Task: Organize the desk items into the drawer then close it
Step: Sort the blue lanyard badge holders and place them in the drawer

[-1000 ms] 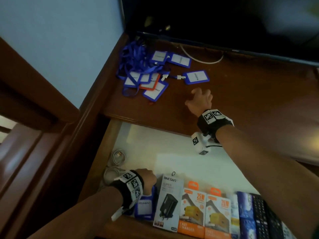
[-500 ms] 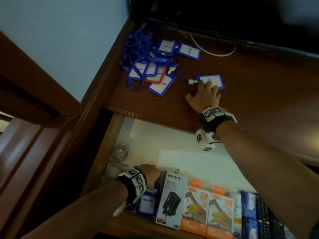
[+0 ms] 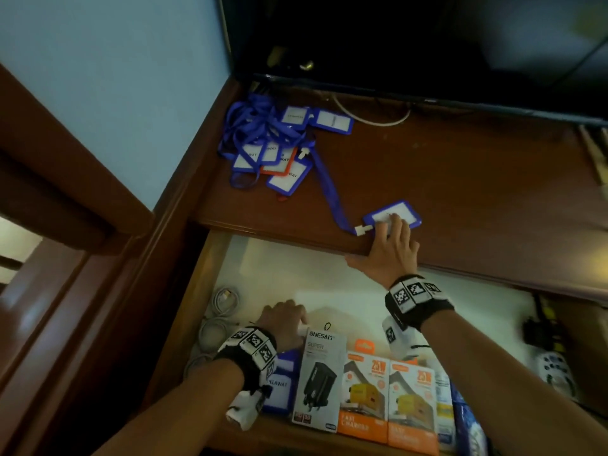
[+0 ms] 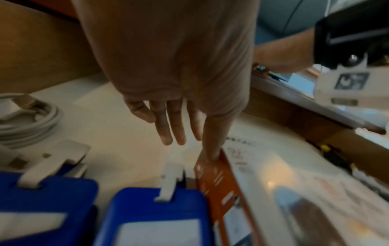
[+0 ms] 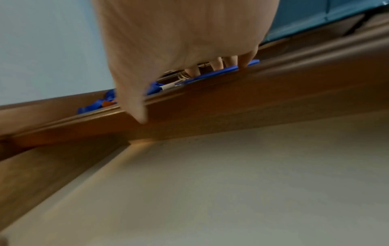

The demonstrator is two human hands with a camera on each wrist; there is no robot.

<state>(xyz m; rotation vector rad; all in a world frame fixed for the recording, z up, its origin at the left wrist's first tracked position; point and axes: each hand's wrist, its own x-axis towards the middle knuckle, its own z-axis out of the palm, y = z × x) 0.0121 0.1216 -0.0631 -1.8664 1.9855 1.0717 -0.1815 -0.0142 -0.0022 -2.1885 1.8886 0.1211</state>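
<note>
"ONESAM SUPER" on charger box (image 3: 318, 376)

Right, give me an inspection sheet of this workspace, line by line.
Surface: brown desk, open drawer below.
Job's things: badge pile on desk; one badge near the desk edge, its lanyard trailing from the pile; charger boxes and badges in drawer.
Clutter: nothing seen.
Hands: right hand presses fingers on the badge; left hand in drawer, straight fingers against a box.
Cables: white coil in drawer; white cable on desk.
Surroundings: blue wall, dark screen.
</note>
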